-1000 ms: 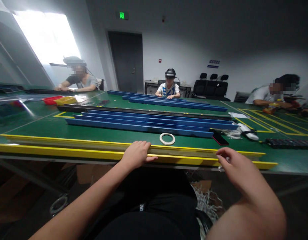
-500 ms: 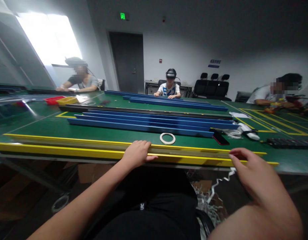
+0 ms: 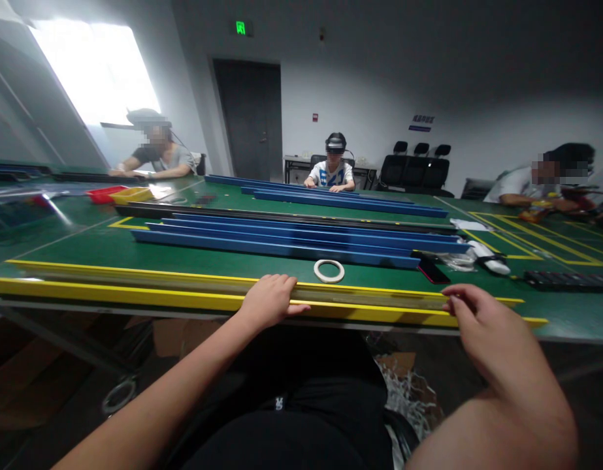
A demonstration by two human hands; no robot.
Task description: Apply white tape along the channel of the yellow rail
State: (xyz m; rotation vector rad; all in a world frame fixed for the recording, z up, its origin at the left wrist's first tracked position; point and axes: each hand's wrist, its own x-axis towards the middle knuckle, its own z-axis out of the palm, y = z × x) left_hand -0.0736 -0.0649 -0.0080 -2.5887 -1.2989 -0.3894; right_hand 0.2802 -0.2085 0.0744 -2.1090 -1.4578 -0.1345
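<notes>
A long yellow channel bar [image 3: 134, 297] lies along the near edge of the green table. My left hand [image 3: 270, 300] rests over its middle, fingers wrapped across the channel and thumb on the near side. Over the bar's right part is my right hand [image 3: 470, 310], its thumb and forefinger brought together; whatever may be between the fingertips is too small to make out. Just beyond the bar, right of my left hand, a roll of white tape [image 3: 329, 262] lies flat.
Blue bars [image 3: 281, 247] and a black bar [image 3: 223, 212] lie farther back. A phone [image 3: 432, 269] is near the blue bars' right end. Red [image 3: 102, 195] and yellow [image 3: 130, 196] trays stand back left. Three people sit around the table.
The curly white strip that hung below my right hand no longer shows there. My right hand has shifted slightly left and up. My left hand has stayed in place on the bar.
</notes>
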